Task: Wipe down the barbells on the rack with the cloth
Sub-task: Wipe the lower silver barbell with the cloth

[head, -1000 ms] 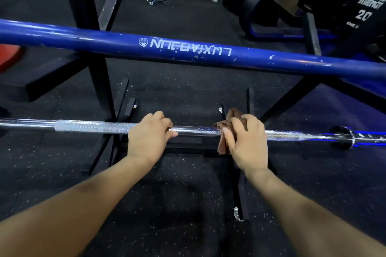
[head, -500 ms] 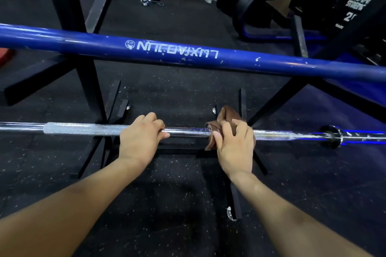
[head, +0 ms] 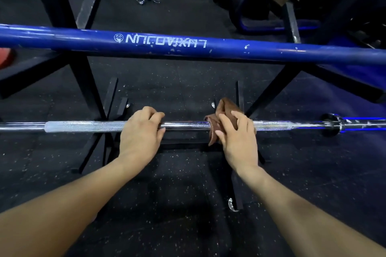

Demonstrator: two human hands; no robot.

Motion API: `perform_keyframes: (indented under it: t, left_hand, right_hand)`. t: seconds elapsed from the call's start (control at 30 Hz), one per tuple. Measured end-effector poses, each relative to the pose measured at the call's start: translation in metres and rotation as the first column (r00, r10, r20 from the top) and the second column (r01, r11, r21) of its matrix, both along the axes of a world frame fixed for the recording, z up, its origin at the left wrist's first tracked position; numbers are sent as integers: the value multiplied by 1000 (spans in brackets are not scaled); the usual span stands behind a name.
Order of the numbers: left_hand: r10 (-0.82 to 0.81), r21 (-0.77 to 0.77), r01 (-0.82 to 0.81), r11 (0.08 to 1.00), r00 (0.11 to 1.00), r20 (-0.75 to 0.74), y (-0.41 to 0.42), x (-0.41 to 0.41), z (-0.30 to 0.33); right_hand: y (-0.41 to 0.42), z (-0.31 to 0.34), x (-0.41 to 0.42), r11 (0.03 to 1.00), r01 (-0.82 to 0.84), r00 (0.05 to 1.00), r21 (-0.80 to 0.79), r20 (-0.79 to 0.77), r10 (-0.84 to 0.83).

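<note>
A chrome barbell (head: 83,126) runs across the middle of the view, with knurled sections left and right of a smooth centre. My left hand (head: 140,133) grips the bar just left of that smooth part, fingers curled over the top. My right hand (head: 238,137) holds a brown cloth (head: 224,110) wrapped around the bar, fingers over it and thumb below. The cloth's ends stick up above and hang below the bar. A blue bar (head: 208,48) with white lettering lies higher and farther away.
Black rack legs and feet (head: 108,100) stand on the speckled black rubber floor under both bars. A black collar (head: 330,124) sits on the chrome bar at right. A spring clip (head: 144,0) lies on the floor beyond. Dark gym machines (head: 313,2) fill the upper right.
My right hand has kept the cloth on nearly the same stretch of the bar, its fingers shifting slightly. My left hand stays gripping the bar. The camera view drifted a little.
</note>
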State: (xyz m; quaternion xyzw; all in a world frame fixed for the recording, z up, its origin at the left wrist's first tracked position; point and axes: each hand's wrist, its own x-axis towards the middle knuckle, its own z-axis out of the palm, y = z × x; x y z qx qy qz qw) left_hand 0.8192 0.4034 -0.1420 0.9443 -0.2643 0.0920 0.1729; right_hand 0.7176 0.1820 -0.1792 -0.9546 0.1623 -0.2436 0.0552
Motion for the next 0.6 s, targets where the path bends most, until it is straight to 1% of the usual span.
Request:
perform_keyframes:
  t: [0.07, 0.13, 0.2, 0.23, 0.27, 0.3, 0.37, 0.43, 0.47, 0.53, 0.6]
  left_hand:
    - [-49, 7, 49, 999, 999, 18, -4, -3, -3]
    - [-95, 18, 95, 995, 995, 42, -9, -7, -6]
    - [-94, 23, 93, 995, 994, 51, -10, -10, -8]
    - [-88, 23, 87, 996, 995, 51, -9, -12, -8]
    - [-81, 26, 80, 996, 995, 56, -7, -13, -9]
    - [-74, 34, 72, 997, 995, 65, -3, -14, -8]
    - [-68, 53, 63, 997, 993, 93, 5, -15, -7]
    - [-64, 61, 57, 996, 991, 122, 12, -11, -2]
    - [-51, 59, 43, 997, 989, 136, 16, -9, 0]
    - [7, 42, -13, 999, 991, 135, 26, -2, 4]
    - [96, 22, -97, 995, 993, 73, 40, 4, 3]
  right_hand:
    - [-6, 12, 10, 994, 2, 997, 105, -83, 7]
    - [-2, 14, 21, 973, 109, 990, 202, -110, -88]
    - [15, 14, 25, 950, 216, 976, 225, -86, -201]
    - [26, 15, 26, 956, 206, 978, 207, -70, -196]
    - [37, 15, 27, 972, 146, 988, 187, -68, -135]
    - [45, 15, 27, 983, 53, 996, 176, -84, -39]
    - [44, 22, 29, 980, -88, 983, 178, -145, 115]
    - [30, 27, 29, 972, -101, 976, 210, -167, 137]
    - [25, 27, 27, 970, -77, 981, 232, -157, 116]
    - [22, 23, 24, 969, 8, 993, 248, -119, 22]
    - [33, 21, 29, 971, 109, 989, 212, -119, -85]
